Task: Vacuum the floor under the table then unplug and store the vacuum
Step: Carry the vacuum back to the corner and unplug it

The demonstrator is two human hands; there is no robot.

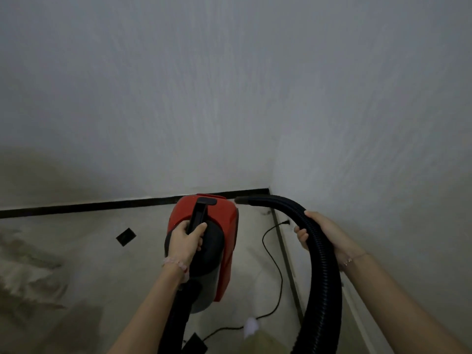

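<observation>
A red and black canister vacuum [224,226] is in the corner of the room, close to the black skirting. My left hand [185,238] is shut on its black carry handle [198,213]. My right hand [321,233] grips the black ribbed hose [327,277], which arcs up from the lower right and ends in a nozzle tip [242,200] pointing at the vacuum's far end. A thin black power cord [273,259] lies loose on the floor to the right of the vacuum, its plug end [287,222] near the right wall. I cannot tell whether the vacuum rests on the floor.
Two white walls meet in a corner [270,175] just beyond the vacuum. Black skirting [89,206] runs along the back wall. The floor is pale tile with a small black diamond inset [126,236]. A white scrap [250,325] lies on the floor near the cord.
</observation>
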